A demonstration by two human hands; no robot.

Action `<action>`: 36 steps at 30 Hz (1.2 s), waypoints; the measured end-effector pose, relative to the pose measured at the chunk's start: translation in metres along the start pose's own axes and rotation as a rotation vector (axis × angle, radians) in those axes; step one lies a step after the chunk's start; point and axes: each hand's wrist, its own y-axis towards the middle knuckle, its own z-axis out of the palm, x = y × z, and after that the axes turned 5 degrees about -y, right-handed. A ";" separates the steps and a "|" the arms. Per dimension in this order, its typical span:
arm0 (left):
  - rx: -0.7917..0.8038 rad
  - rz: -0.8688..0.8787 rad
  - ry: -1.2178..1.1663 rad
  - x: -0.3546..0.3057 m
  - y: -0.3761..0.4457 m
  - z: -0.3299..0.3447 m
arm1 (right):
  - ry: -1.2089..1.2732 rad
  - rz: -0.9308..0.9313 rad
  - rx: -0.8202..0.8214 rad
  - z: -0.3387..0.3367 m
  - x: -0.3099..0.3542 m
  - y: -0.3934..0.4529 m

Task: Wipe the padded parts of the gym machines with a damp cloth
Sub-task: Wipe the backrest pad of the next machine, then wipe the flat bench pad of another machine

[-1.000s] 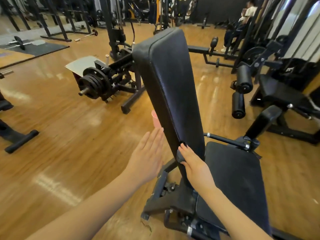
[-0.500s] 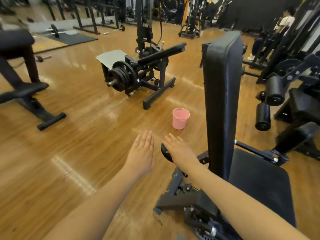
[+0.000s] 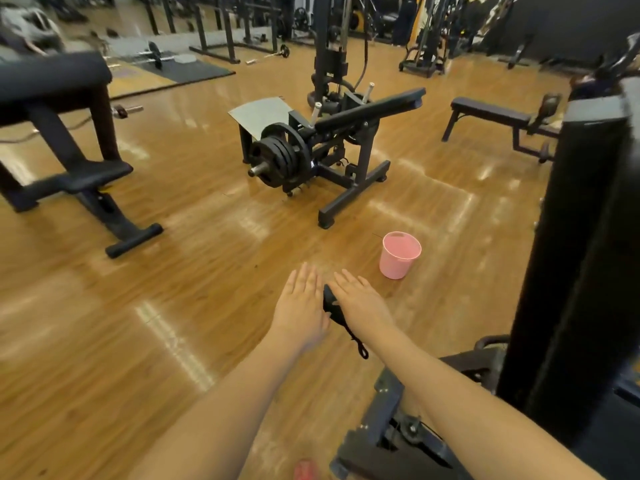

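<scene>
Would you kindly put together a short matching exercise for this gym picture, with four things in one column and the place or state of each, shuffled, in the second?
Things:
1. pink bucket
2. weight plates
3. upright back pad
4. left hand

Places or states:
A. stacked on the peg of the machine in the middle of the floor
B. rises along the right edge of the view
C. open and flat, fingers straight, beside the right hand
D. stands on the wooden floor, just beyond the right hand

Pairs: 1-D, 2-A, 3-B, 4-C
</scene>
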 end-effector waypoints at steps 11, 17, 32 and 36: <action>0.035 -0.004 -0.029 0.082 0.149 -0.012 | -0.010 0.033 -0.006 0.026 -0.057 0.155; 0.045 0.088 -0.020 0.136 0.253 -0.012 | -0.010 0.105 0.036 0.034 -0.089 0.255; -0.122 0.333 0.002 0.175 0.572 -0.095 | -0.043 0.362 -0.011 0.012 -0.278 0.473; -0.157 0.356 -0.026 0.148 0.676 -0.115 | -0.031 0.396 -0.033 0.023 -0.371 0.532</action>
